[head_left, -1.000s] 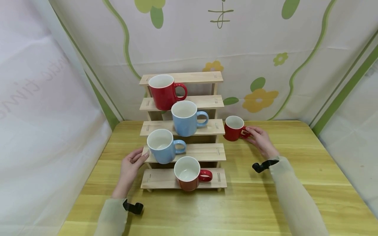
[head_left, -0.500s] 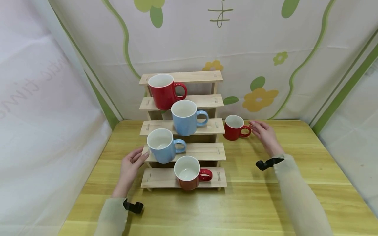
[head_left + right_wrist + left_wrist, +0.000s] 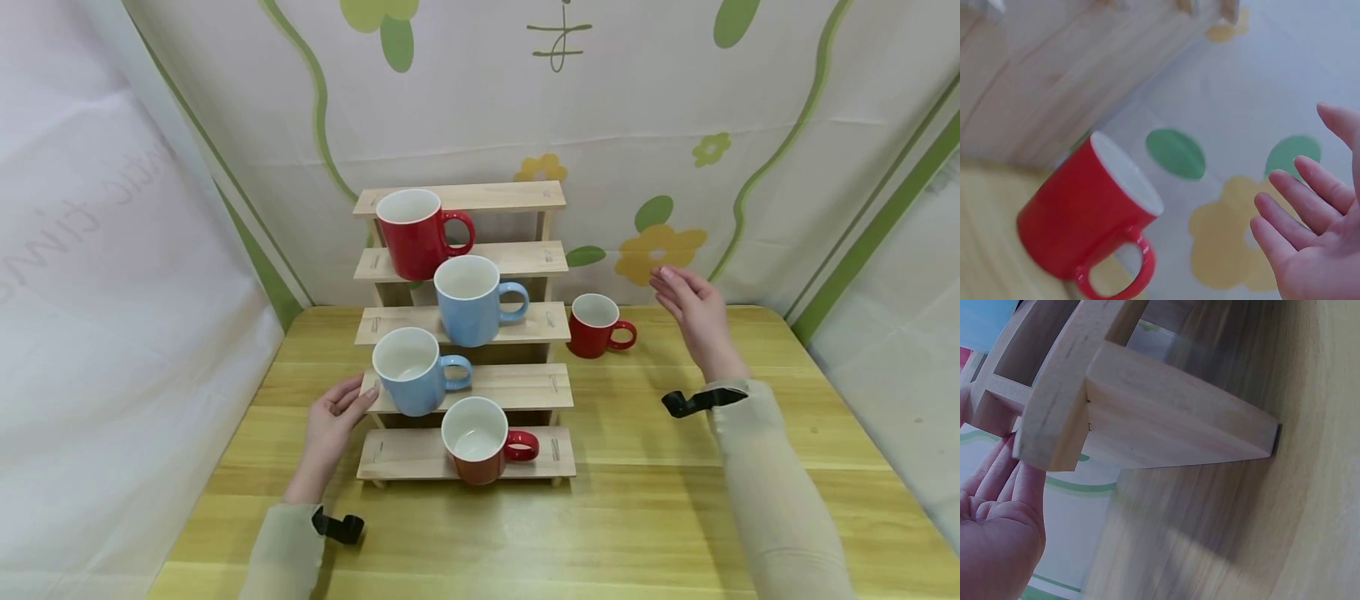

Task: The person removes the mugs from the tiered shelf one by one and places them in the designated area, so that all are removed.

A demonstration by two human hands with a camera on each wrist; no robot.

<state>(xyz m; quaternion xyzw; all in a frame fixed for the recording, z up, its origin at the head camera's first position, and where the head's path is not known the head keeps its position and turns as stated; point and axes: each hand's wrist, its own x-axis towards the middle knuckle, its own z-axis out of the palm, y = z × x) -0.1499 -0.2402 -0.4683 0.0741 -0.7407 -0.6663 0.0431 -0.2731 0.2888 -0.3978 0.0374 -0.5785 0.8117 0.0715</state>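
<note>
A stepped wooden shelf (image 3: pixel 517 387) stands on the table. My left hand (image 3: pixel 337 418) holds the left end of one of its lower boards, thumb on top near a light blue mug (image 3: pixel 415 385); in the left wrist view, fingers (image 3: pixel 999 472) reach behind the wood. My right hand (image 3: pixel 697 321) is in the air, fingers extended and holding nothing. To its left, apart from it, a small red mug (image 3: pixel 591 335) stands upright on the table beside the shelf, handle toward the hand. The right wrist view shows this red mug (image 3: pixel 1079 215) and the spread fingers.
Other mugs stand on separate steps: a red one (image 3: pixel 412 242) high up, a light blue one (image 3: pixel 469 312) on the middle board, and a red-brown one (image 3: pixel 478 454) on the lowest. A printed curtain (image 3: pixel 480 108) hangs behind the wooden table (image 3: pixel 645 508).
My right hand has let go of the small red mug's handle and moved up and to the right. The mug stays on the table; my left hand has not moved.
</note>
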